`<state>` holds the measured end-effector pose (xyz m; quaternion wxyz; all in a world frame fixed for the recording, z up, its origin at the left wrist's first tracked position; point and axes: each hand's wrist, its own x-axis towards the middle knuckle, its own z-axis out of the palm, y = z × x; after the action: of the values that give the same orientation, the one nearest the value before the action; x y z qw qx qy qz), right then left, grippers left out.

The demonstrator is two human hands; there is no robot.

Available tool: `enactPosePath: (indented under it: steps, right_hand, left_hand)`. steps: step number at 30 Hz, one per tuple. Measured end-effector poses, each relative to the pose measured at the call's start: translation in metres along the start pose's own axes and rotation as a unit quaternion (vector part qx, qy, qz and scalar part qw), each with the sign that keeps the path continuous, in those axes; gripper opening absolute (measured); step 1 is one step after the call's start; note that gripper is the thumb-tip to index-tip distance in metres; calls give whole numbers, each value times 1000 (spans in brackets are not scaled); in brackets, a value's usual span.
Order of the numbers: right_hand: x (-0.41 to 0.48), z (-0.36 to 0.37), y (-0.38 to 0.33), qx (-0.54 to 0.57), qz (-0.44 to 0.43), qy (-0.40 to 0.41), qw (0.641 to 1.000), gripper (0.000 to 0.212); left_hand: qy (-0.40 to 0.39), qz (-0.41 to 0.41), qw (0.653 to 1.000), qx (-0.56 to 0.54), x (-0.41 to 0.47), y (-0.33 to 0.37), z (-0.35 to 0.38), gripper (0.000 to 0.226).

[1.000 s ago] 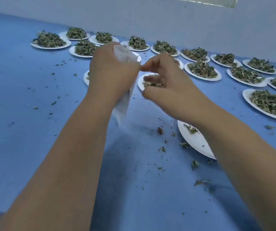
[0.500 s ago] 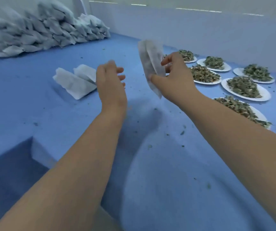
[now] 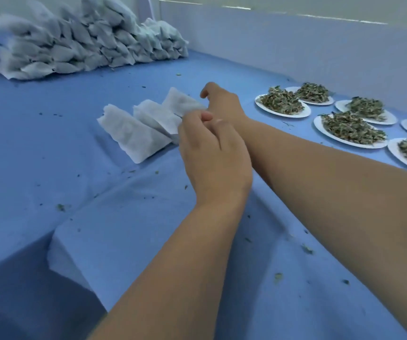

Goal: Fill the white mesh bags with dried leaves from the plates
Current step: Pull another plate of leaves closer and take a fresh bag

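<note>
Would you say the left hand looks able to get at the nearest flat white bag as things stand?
Probably yes: the left hand sits right beside the nearest flat bag with nothing between them, and the right hand is over at the farthest bag.

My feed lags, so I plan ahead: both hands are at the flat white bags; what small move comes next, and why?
Probably lift one bag off the flat bags and open its mouth. The left hand and right hand both meet at their edge, grip unclear, while the plates at right hold heaped dried leaves, unbagged.
</note>
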<state>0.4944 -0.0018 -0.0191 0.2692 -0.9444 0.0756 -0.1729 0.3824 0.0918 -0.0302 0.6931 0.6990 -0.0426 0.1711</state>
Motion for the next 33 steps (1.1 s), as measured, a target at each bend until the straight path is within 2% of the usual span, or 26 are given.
enactPosePath:
  steps: [3, 7, 11, 13, 15, 17, 20, 23, 25, 27, 30, 33]
  right_hand:
    - [-33, -43, 3, 13, -17, 32, 999, 37]
    - [-112, -110, 28, 20, 12, 55, 998, 29]
    - [-201, -179, 73, -27, 77, 77, 994, 26]
    - [-241, -209, 97, -61, 129, 62, 988, 28]
    - [-277, -236, 118, -71, 182, 36, 980, 33]
    - [-309, -259, 135, -92, 212, 20, 973, 37]
    - [-349, -289, 158, -132, 245, 46, 959, 33]
    - [-384, -313, 186, -167, 312, 61, 933, 26]
    - [-402, -321, 204, -145, 375, 37, 915, 28]
    - [-415, -323, 216, -97, 418, 31, 903, 36]
    - [-425, -324, 229, -54, 421, 75, 902, 40]
    - [-429, -328, 233, -33, 415, 98, 904, 35]
  left_hand:
    - [-46, 40, 998, 19, -8, 3, 3, 14]
    - [-145, 51, 988, 22, -40, 11, 14, 16]
    - [-293, 84, 949, 74, -91, 30, 43, 16]
    - [-345, 43, 931, 108, -111, 41, 58, 17]
    - [-362, 8, 920, 147, -128, 50, 71, 18]
    - [-368, 52, 911, 177, -149, 56, 78, 17]
    - [-388, 137, 901, 139, -197, 68, 89, 12]
    - [-452, 90, 877, 134, -246, 81, 108, 11]
    - [-482, 65, 856, 176, -266, 84, 121, 13]
    - [-484, 50, 851, 196, -277, 86, 131, 20]
    - [-490, 33, 850, 193, -286, 90, 146, 31]
    - [-497, 10, 847, 189, -290, 95, 156, 36]
